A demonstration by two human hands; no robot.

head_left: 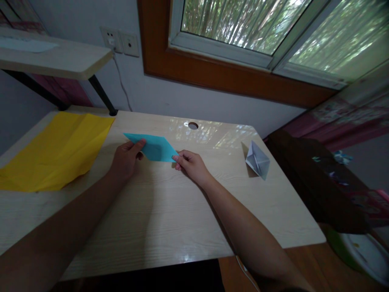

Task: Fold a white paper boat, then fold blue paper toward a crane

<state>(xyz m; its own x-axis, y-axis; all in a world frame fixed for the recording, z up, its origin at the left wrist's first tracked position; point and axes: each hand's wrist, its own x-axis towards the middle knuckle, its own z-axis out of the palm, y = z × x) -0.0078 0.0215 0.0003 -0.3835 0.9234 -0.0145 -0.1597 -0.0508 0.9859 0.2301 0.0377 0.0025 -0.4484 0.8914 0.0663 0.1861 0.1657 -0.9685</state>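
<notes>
2 hands' fingers (140, 144) pinch opposite ends of the blue folded paper (153, 147).

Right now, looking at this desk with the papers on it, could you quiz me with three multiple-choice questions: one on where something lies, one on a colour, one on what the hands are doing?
1. Where does the yellow sheet lie on the desk?
A. at its left side
B. under the white paper boat
C. over the round hole

2. What colour is the folded paper between the hands?
A. red
B. turquoise blue
C. black

3. How is that folded paper held?
A. left hand alone
B. untouched on the desk
C. both hands pinch opposite ends

Answers:
1. A: the sheet lies spread at the left, apart from the white paper boat at the right and the round hole near the back edge.
2. B: it is plainly turquoise.
3. C: the left hand grips its left part and the right hand its right tip.
</notes>
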